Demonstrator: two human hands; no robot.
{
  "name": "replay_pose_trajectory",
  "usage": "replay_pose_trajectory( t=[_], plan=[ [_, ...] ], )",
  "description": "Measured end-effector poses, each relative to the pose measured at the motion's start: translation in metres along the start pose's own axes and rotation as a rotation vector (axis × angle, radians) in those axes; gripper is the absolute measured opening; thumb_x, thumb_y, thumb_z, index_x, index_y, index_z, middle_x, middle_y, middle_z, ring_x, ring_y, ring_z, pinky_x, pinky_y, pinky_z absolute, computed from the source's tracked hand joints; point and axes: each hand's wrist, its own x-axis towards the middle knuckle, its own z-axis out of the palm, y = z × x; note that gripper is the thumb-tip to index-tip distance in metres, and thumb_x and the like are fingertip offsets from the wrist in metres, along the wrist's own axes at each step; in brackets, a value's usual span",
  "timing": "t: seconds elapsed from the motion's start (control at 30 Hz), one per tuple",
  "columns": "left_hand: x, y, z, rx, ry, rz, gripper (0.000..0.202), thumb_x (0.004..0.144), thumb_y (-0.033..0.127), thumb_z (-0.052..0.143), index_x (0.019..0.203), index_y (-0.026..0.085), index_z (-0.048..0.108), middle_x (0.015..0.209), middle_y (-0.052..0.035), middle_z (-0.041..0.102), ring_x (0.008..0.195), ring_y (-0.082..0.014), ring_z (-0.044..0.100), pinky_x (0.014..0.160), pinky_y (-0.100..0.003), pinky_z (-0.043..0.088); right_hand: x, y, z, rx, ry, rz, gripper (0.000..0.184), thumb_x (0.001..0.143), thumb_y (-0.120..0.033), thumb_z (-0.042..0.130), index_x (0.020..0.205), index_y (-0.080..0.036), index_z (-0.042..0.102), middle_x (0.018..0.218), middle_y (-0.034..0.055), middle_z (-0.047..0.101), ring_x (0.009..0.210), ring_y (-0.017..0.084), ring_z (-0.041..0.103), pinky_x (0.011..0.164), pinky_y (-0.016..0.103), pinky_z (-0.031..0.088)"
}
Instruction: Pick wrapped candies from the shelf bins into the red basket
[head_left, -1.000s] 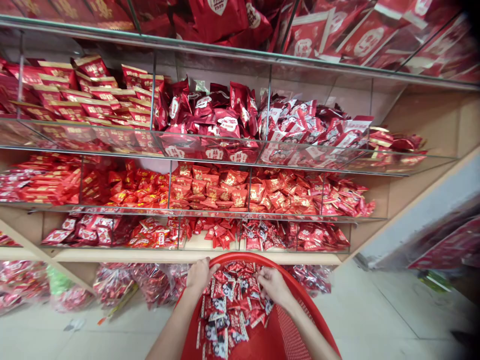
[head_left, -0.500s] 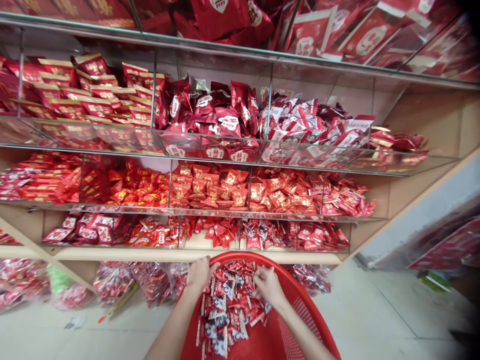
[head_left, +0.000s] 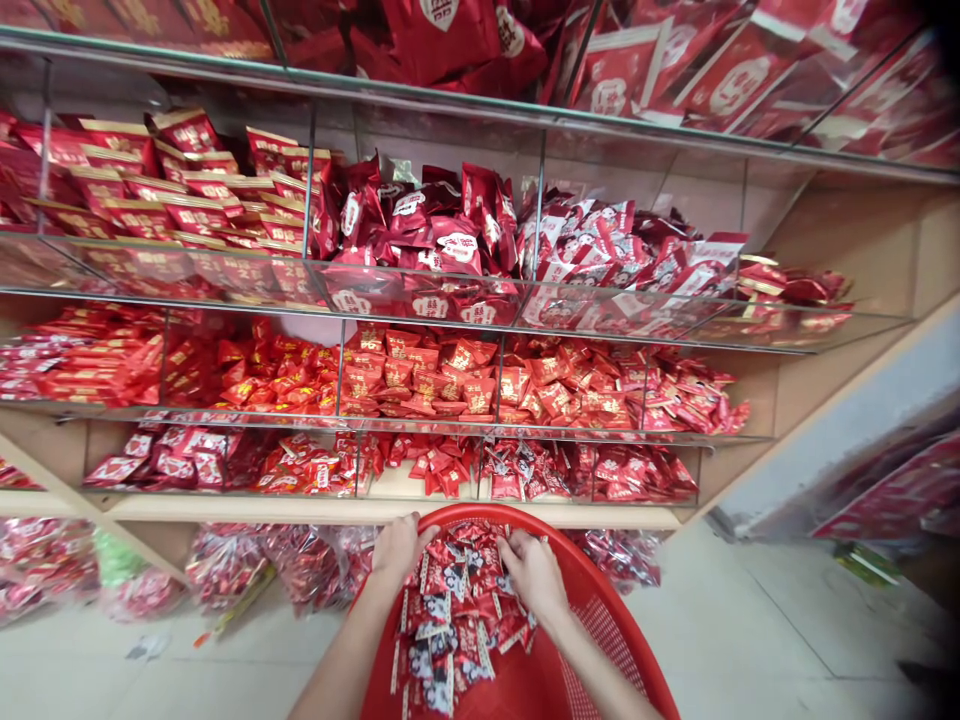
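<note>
My left hand (head_left: 399, 548) is closed over the far left rim of a red plastic basket (head_left: 622, 625). Small red packets (head_left: 459, 610) with black-and-white pictures and pale edges lie heaped inside, mostly to the left and far side. Over the right part of this heap is my right hand (head_left: 531, 572), its fingers curled down among the packets. The fingertips are partly hidden, so whatever they hold cannot be made out. Just beyond the basket, the lowest shelf row has red packets (head_left: 527, 466) with black-and-white prints in one compartment.
A stepped shelf unit with clear dividers (head_left: 543, 200) holds many red packets. Its pale wooden front edge (head_left: 247, 511) runs close behind the basket. Clear bags of packets (head_left: 229, 565) stand on the tiled floor (head_left: 757, 620) under it. A slanted wooden side panel (head_left: 825, 385) closes the right.
My right hand has shifted slightly left over the packets and turned, its fingers now lower among them. My left hand and the basket have stayed in place.
</note>
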Motion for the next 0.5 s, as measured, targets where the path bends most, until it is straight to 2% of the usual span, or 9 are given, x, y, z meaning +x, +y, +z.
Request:
replay_pose_trajectory(
  t=[0.2,0.33,0.43,0.5],
  plan=[
    [-0.001,-0.001,-0.001,0.013,0.008,0.012,0.05,0.082,0.057,0.033,0.104,0.019,0.056,0.093,-0.0134,0.066,0.092,-0.0224,0.062,0.077,-0.032,0.045,0.011,0.0,-0.021,-0.028,0.049,-0.008,0.038,0.084,-0.046,0.035,0.057,-0.022,0.046,0.049,-0.0003,0.052,0.047,0.014,0.048,0.048,0.024,0.026],
    [-0.001,-0.002,0.002,0.011,0.008,0.007,0.051,0.083,0.057,0.032,0.105,0.018,0.056,0.094,-0.0139,0.066,0.092,-0.0225,0.062,0.078,-0.032,0.045,0.04,0.015,-0.05,-0.074,0.114,-0.022,0.035,0.085,-0.043,0.033,0.065,-0.021,0.052,0.053,0.0006,0.056,0.05,0.014,0.051,0.051,0.023,0.029],
    [0.001,-0.003,0.006,0.006,0.02,0.005,0.051,0.083,0.057,0.031,0.104,0.017,0.056,0.094,-0.0139,0.066,0.091,-0.023,0.062,0.076,-0.031,0.046,0.068,0.031,-0.067,-0.169,0.09,-0.034,0.028,0.085,-0.038,0.036,0.076,-0.021,0.056,0.066,0.0034,0.063,0.062,0.015,0.058,0.055,0.023,0.032],
    [0.004,-0.005,0.009,-0.001,0.03,0.016,0.051,0.082,0.057,0.032,0.102,0.018,0.057,0.092,-0.0134,0.066,0.088,-0.0237,0.063,0.073,-0.031,0.046,0.084,0.038,-0.073,-0.291,0.049,0.02,0.024,0.084,-0.037,0.04,0.083,-0.02,0.057,0.077,0.0064,0.066,0.072,0.017,0.061,0.057,0.023,0.034]
  ],
)
